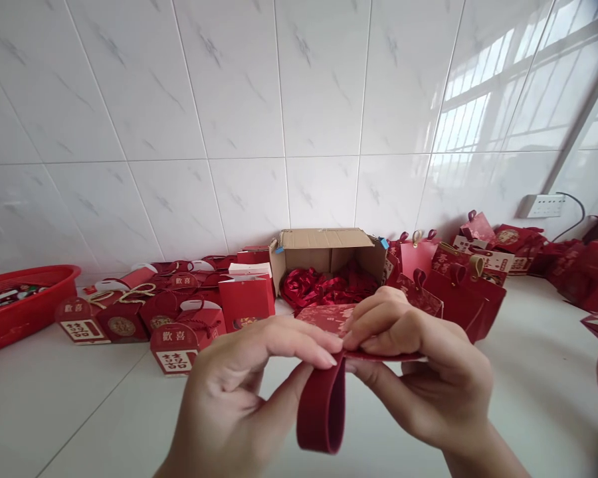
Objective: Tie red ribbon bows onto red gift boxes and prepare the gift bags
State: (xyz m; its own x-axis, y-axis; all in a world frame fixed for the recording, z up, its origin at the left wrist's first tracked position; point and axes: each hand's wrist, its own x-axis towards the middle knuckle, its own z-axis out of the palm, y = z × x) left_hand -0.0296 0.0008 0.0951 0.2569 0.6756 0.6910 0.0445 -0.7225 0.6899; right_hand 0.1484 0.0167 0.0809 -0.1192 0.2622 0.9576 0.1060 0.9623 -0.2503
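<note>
Ribbon loop (309, 415) hangs nearest, judged soft and light; left hand (244, 382) pinches its top, a sound hold. Right hand (423, 365) pinches the red card (321, 318) just beyond: likely light, stiff, creasable, best held by edges.

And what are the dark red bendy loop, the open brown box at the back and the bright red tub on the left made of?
The dark red bendy loop looks like matte felt or imitation leather: thick, smoothly curved, hardly shiny. The open brown box is probably plain cardboard, dull tan with stiff, flat panels. The bright red tub seems to be smooth, slightly glossy plastic.
</note>
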